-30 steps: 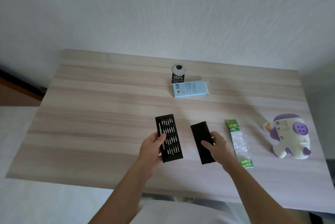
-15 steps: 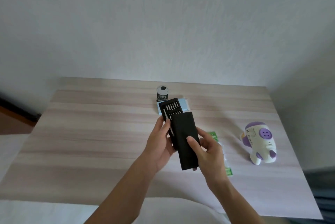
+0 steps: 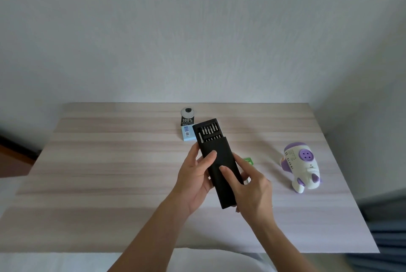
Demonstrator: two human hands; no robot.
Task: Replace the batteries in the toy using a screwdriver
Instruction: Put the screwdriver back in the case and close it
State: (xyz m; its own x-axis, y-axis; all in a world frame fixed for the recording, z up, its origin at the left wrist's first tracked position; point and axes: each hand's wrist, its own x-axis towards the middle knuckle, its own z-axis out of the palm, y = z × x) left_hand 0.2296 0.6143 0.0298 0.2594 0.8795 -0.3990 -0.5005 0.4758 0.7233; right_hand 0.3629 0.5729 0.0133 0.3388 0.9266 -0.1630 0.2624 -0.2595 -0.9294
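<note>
The wooden table (image 3: 109, 172) lies beneath the black sleeve (image 3: 222, 168), which is held above the table's middle, tilted with its open end pointing away from the person.

The left hand (image 3: 195, 181) grasps the sleeve from the sleeve's left side: the thumb presses on the top face, and the remaining fingers wrap underneath, mostly hidden. The right hand (image 3: 252, 190) grasps the sleeve from the sleeve's right side near its closed end: the thumb lies flat on the top face and the other fingers curl round the right edge.

The toy (image 3: 302, 166), white with purple parts, rests on the table well to the right of the sleeve, untouched by either hand.

The bit tray (image 3: 207, 132) protrudes from the open far end of the sleeve. One row of bits and the tops of a second row are exposed. A silver screwdriver handle (image 3: 200, 136) sits along the tray's left edge.

A blue box (image 3: 187, 134) lies just left of the sleeve's far end, partly covered by the tray. A black-labelled pack (image 3: 187, 115) stands beyond that box. A corner of a green packet (image 3: 249, 160) shows just right of the sleeve, above the right hand.
</note>
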